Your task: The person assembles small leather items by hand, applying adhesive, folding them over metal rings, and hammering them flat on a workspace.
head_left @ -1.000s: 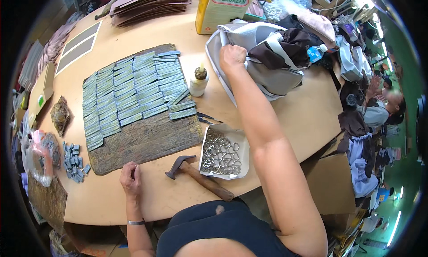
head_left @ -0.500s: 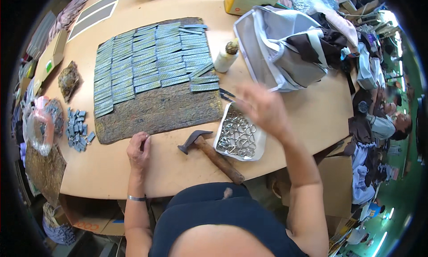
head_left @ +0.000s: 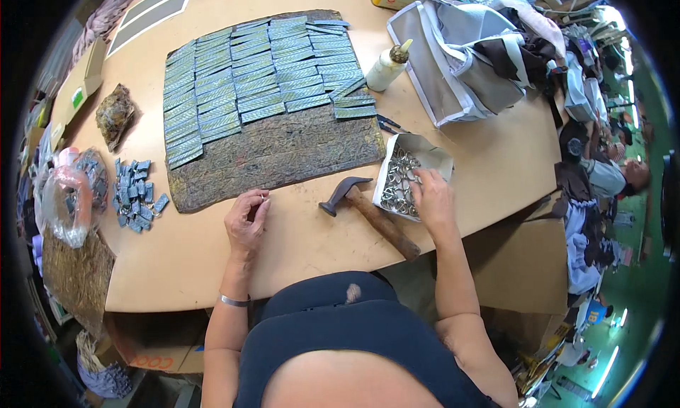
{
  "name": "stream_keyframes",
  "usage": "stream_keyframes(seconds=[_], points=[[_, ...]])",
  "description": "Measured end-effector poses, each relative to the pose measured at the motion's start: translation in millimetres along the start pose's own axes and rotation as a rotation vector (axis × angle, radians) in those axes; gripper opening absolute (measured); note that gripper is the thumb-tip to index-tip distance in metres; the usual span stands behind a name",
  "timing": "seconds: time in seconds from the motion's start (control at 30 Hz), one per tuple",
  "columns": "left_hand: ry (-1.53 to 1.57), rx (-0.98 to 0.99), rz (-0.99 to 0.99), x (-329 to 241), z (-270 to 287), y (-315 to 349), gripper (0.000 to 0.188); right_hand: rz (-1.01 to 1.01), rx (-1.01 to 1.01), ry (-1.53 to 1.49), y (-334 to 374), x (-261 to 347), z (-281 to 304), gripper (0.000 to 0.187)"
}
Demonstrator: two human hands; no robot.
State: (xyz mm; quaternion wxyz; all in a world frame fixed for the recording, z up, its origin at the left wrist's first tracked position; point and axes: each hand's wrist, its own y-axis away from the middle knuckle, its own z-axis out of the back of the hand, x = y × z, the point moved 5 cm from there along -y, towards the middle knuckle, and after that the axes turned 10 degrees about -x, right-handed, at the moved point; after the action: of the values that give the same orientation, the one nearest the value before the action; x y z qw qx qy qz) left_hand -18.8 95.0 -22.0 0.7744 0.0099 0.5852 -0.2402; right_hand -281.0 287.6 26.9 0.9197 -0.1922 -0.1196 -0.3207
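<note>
My left hand (head_left: 246,222) rests at the table's front edge side, just below a dark worn mat (head_left: 283,146). Its thumb and index are pinched together, with a small shiny piece at the tips, too small to name. My right hand (head_left: 433,199) dips into a white box (head_left: 433,153) of silvery metal rings (head_left: 398,185); its fingers are bent down onto the rings, and what they grip is hidden. Between the hands lies a hammer (head_left: 379,224) with a wooden handle. Rows of blue-green patterned strips (head_left: 251,78) cover most of the mat.
Left of the mat lie small grey-blue tabs with rings (head_left: 136,195), a brown lump (head_left: 115,117) and a plastic bag (head_left: 67,202). A white glue bottle (head_left: 387,69), dark-handled tool (head_left: 389,125) and grey-white fabric pieces (head_left: 453,68) stand to the right. Co-workers sit at far right.
My right hand has come down from above the box's far end into the rings. The left hand keeps its pinch by the mat. My view has shifted slightly.
</note>
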Motion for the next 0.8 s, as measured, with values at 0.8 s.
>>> stream_keyframes(seconds=[0.8], points=[[0.681,0.233,0.704,6,-10,-15,0.012,-0.117,-0.169,-0.041,17,-1,-20,0.013]])
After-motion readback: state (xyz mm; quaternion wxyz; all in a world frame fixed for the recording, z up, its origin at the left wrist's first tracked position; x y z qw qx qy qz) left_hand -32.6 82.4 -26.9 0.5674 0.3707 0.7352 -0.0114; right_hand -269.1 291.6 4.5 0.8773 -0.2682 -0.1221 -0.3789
